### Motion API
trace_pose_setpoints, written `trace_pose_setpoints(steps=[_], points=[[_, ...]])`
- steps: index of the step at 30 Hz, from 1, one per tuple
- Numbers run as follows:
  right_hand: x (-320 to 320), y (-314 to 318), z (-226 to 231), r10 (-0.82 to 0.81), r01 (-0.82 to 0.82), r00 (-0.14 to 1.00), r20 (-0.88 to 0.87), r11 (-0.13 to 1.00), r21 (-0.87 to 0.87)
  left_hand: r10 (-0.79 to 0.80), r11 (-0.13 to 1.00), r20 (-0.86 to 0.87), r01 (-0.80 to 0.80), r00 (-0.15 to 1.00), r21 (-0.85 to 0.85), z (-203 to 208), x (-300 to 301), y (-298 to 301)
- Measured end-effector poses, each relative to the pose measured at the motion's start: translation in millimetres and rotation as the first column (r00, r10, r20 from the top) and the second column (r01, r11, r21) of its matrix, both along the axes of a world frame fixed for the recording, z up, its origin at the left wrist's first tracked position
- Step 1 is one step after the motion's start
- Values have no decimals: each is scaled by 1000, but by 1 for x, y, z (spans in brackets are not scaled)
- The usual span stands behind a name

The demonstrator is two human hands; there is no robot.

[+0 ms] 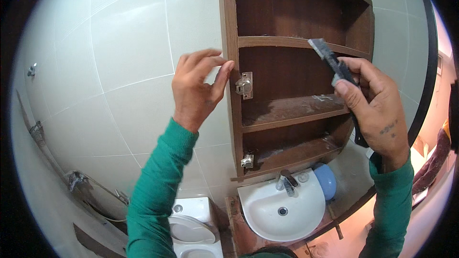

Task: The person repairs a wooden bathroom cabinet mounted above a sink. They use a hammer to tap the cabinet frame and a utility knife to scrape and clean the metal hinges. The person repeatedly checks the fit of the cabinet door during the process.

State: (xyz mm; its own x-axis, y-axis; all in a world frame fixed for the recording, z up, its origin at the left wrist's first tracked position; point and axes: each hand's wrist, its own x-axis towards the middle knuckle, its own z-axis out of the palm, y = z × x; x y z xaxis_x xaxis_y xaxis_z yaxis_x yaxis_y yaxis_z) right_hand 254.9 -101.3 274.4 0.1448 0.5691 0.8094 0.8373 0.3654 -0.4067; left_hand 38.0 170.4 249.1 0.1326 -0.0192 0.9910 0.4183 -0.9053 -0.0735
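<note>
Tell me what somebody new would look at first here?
Probably the big brown cabinet, open at the front, above the white sink. Next come the bright green sleeves: the right hand holds a black tool in front of the shelves, and the left hand is up by the cabinet's left edge.

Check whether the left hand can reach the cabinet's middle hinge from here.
Probably yes: the left hand is just left of the middle hinge, with only the cabinet edge between and the hinge uncovered.
</note>
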Motion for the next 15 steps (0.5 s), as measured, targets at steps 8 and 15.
trace_pose_setpoints(steps=[8, 15], points=[[12, 27, 7, -169, 89, 765, 621, 983, 158, 141, 975, 208, -172, 968, 140, 27, 40, -13], [22, 23, 35, -399, 334, 406, 822, 902, 273, -189, 980, 216, 199, 958, -24, 21, 29, -19]])
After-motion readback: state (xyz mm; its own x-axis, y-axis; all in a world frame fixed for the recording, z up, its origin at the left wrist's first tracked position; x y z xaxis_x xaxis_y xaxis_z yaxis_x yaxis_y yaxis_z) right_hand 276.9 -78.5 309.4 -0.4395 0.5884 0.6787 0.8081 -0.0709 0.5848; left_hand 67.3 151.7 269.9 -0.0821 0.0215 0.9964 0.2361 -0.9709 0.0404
